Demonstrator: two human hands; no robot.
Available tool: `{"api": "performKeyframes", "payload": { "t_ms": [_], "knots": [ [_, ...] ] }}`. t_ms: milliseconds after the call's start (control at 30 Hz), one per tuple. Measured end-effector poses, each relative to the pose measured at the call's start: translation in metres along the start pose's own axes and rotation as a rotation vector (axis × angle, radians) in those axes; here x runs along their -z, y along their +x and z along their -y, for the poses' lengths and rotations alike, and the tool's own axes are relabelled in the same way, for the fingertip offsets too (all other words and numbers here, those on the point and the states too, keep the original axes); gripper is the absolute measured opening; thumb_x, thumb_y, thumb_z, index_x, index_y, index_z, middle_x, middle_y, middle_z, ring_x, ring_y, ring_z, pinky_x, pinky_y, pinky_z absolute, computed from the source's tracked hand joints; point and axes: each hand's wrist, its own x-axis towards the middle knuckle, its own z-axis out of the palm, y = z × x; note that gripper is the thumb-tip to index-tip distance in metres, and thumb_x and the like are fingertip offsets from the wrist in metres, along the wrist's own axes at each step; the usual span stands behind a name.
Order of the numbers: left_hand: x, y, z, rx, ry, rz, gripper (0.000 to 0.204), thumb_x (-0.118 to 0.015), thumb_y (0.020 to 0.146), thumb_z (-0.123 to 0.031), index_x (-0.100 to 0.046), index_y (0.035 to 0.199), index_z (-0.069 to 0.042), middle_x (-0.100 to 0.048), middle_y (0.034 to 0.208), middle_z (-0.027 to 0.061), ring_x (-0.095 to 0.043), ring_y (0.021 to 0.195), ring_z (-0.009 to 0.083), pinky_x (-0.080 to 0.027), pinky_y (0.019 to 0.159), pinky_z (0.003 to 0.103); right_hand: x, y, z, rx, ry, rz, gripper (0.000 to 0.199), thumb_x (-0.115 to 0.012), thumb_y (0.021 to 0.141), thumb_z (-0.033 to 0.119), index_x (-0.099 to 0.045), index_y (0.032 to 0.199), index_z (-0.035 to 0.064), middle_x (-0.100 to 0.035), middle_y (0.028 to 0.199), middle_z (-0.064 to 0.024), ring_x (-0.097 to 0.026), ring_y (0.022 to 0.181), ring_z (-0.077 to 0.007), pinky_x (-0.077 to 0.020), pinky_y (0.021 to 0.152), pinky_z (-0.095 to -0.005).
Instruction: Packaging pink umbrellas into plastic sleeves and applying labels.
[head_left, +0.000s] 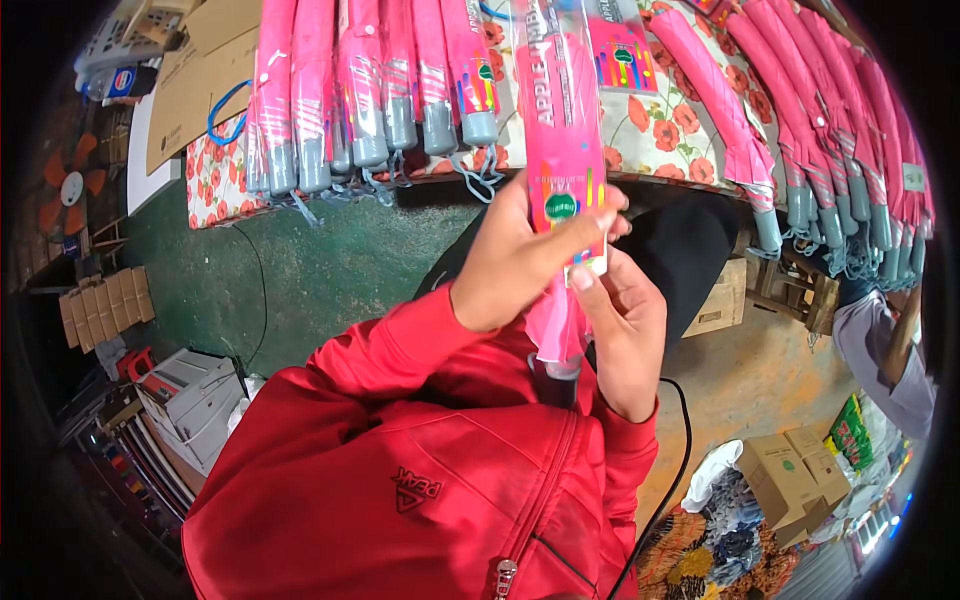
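Note:
A folded pink umbrella point(562, 135) in a clear printed plastic sleeve is held upright in front of my chest, its grey handle end point(563, 368) pointing toward me. My left hand point(515, 250) is wrapped round its middle, the thumb lying across the front. Just below, my right hand point(628, 325) grips the umbrella's side, with the thumb near a small white tag point(590, 264). Pink fabric point(552, 325) shows beneath the sleeve's printed part. Some of my fingers are hidden behind the umbrella.
Several sleeved pink umbrellas point(365, 90) line the flowered tablecloth point(215, 165) at left. One umbrella point(715, 105) lies right of centre, beside a pile of more umbrellas point(815, 130). A printed sleeve point(622, 55) is behind. A dark cable point(683, 450) hangs at my right; cardboard boxes point(790, 480) stand on the floor.

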Motion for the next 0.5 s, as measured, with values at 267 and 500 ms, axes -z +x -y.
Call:
{"api": "performKeyframes", "payload": {
  "t_ms": [267,500],
  "knots": [
    [-0.001,-0.004,-0.003,-0.089,-0.054,-0.088,0.031,-0.064,0.092,-0.003,-0.059,0.122,0.004,-0.068,0.109,0.0145,-0.068,0.094,0.0224,-0.056,0.08,0.031,-0.002,0.002,-0.01,0.13,-0.304,0.005,0.028,-0.065,0.097,0.015,-0.062,0.116,-0.0059,-0.069,0.094,-0.0123,-0.058,0.075,-0.0121,-0.048,0.07,-0.0217],
    [0.021,0.019,-0.014,-0.233,-0.245,-0.263,0.029,-0.063,0.093,-0.005,-0.061,0.12,0.004,-0.068,0.108,0.0138,-0.067,0.094,0.0217,-0.054,0.081,0.03,0.017,-0.004,-0.008,0.047,-0.77,0.142,0.031,-0.069,0.095,0.019,-0.061,0.11,-0.0059,-0.067,0.079,-0.0124,-0.056,0.063,-0.0168,-0.048,0.062,-0.0252]
  ]
}}
